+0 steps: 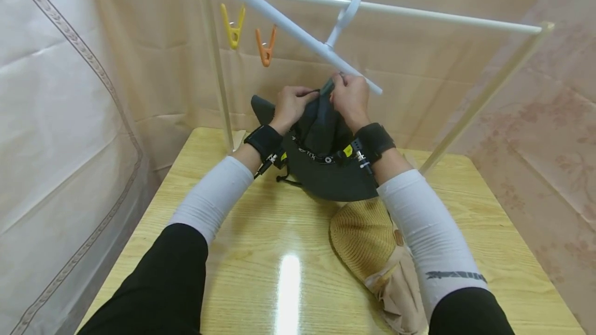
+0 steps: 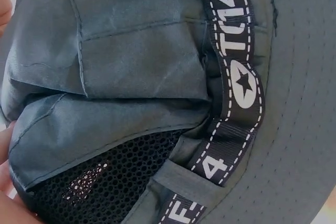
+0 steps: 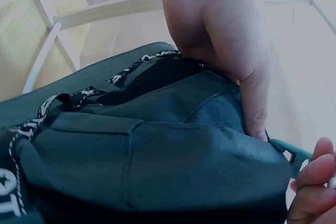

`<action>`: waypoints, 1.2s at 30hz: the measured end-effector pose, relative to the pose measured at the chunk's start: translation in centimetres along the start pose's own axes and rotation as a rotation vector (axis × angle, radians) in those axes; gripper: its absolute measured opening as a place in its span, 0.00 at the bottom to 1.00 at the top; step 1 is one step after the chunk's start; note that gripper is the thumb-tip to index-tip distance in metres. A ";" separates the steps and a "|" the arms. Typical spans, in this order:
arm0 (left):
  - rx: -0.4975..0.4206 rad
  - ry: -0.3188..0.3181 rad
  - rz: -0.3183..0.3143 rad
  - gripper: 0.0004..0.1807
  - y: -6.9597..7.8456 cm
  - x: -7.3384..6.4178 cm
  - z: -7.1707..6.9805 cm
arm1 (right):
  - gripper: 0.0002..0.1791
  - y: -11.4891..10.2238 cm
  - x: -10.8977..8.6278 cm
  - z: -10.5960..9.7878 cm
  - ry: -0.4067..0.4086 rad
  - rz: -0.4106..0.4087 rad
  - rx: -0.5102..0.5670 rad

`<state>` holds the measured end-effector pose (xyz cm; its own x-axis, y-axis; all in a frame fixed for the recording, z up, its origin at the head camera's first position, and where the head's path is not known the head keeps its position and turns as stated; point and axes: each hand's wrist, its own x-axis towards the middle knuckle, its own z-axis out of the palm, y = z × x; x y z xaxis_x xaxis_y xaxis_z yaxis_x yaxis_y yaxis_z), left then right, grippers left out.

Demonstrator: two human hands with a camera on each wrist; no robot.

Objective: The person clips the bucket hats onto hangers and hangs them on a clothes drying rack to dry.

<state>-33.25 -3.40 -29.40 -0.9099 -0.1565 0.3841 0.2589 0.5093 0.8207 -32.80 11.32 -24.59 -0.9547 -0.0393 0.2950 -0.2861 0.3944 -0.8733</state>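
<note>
A dark grey-green brimmed bucket hat (image 1: 321, 133) hangs between both hands, the inside of its crown toward me. My left hand (image 1: 292, 105) pinches the crown's fabric on the left. My right hand (image 1: 351, 98) grips the crown top on the right, just under the lower end of a pale blue hanger (image 1: 304, 37). A lettered black band (image 2: 239, 72) runs round the hat's inside, beside a mesh panel (image 2: 142, 161). In the right wrist view, a green clip-like piece (image 3: 290, 150) shows at the fingertips; its far part is hidden by fingers.
The hanger hooks over a white rail (image 1: 442, 13) and tilts down to the right. A yellow clothespin (image 1: 234, 27) and an orange clothespin (image 1: 266, 48) hang near its raised left end. A tan knitted hat (image 1: 363, 234) lies on the wooden table (image 1: 242, 273), partly beneath my right forearm.
</note>
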 end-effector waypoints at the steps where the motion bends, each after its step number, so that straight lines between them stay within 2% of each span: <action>1: -0.003 -0.003 -0.003 0.15 0.0 0.0 0.1 | 0.22 0.1 0.0 0.0 -0.003 0.000 0.010; 8: -0.026 -0.051 0.008 0.17 -0.1 -0.2 0.6 | 0.26 1.1 0.0 0.0 0.044 0.038 0.075; 15: -0.075 -0.092 -0.001 0.17 -0.1 -0.4 0.7 | 0.22 1.6 -0.5 0.0 0.056 0.002 0.080; 19: -0.056 -0.107 0.019 0.17 -0.2 -0.3 0.7 | 0.22 2.0 -0.5 0.0 0.062 -0.037 0.054; 25: -0.033 -0.108 0.086 0.17 -0.5 -0.7 0.4 | 0.22 2.4 -0.6 -0.1 0.068 -0.061 0.055; 30: 0.054 -0.081 0.116 0.18 -1.2 -0.8 0.1 | 0.22 2.8 -1.1 -0.3 0.055 -0.045 0.053; 36: 0.118 -0.047 0.142 0.18 -1.5 -1.0 -0.2 | 0.21 3.6 -1.3 -0.2 0.050 -0.083 0.079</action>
<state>-32.68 -4.14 -30.94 -0.8820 -0.0375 0.4698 0.3483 0.6195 0.7034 -32.55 12.92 -28.03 -0.9227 -0.0220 0.3849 -0.3714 0.3180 -0.8723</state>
